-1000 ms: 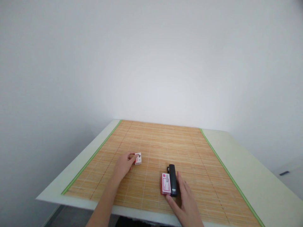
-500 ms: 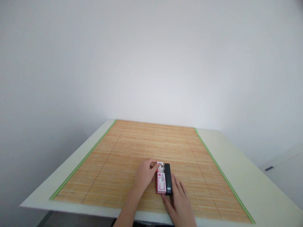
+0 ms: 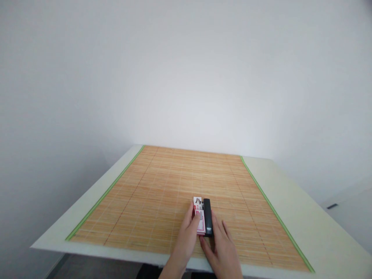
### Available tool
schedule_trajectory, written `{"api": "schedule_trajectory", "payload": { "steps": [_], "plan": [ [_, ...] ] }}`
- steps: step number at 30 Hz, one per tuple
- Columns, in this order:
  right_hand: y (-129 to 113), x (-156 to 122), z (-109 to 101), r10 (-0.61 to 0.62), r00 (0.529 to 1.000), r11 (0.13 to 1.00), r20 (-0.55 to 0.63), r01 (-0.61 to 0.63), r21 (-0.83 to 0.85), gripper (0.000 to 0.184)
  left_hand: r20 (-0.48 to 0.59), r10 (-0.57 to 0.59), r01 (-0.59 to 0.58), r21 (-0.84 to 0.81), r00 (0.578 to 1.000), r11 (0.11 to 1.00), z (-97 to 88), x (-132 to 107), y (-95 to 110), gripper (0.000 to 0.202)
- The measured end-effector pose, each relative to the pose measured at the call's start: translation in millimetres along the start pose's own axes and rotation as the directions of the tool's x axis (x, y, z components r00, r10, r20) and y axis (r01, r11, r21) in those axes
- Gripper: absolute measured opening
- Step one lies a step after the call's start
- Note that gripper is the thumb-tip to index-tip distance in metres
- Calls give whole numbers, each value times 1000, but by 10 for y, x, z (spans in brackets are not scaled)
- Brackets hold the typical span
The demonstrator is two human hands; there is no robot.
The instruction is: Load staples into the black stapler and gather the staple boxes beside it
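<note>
A black stapler (image 3: 207, 216) lies on the bamboo mat (image 3: 162, 193), pointing away from me. A red and white box (image 3: 200, 224) lies flush against its left side, and a smaller white and red box (image 3: 197, 201) sits at that box's far end. My left hand (image 3: 186, 237) rests on the mat with its fingers stretched out against the larger box's left side. On the other side, my right hand (image 3: 222, 248) lies flat, fingers spread along the stapler's right side and thumb at its near end. Neither hand lifts anything.
The mat has green edge strips and covers most of a pale table (image 3: 293, 201). A plain white wall stands right behind the table's far edge. The table's near edge runs just below my wrists.
My left hand carried the small box from the left of the mat to the far end of the larger box, let it go, and now rests against the larger box. The right hand stayed by the stapler.
</note>
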State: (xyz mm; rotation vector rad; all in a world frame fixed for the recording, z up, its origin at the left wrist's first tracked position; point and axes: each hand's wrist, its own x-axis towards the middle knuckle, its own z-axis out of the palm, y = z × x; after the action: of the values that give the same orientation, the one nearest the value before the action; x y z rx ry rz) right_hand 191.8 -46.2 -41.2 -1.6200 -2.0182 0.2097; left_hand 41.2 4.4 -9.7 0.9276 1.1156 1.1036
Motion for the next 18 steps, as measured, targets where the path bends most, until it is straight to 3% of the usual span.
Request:
{"api": "schedule_trajectory", "payload": {
  "steps": [5, 9, 18],
  "plan": [
    [10, 5, -38, 0, 1000, 999, -2, 0, 48, 75, -37, 20, -20, 13, 999, 1000, 197, -91, -6, 66],
    [219, -19, -172, 17, 1000, 996, 22, -19, 86, 76, 8, 14, -14, 28, 1000, 1000, 418, -59, -62, 63],
    [1215, -301, -809, 155, 988, 988, 16, -155, 10, 67, 189, 30, -24, -34, 981, 999, 1461, 26, -294, 72]
  ]
}}
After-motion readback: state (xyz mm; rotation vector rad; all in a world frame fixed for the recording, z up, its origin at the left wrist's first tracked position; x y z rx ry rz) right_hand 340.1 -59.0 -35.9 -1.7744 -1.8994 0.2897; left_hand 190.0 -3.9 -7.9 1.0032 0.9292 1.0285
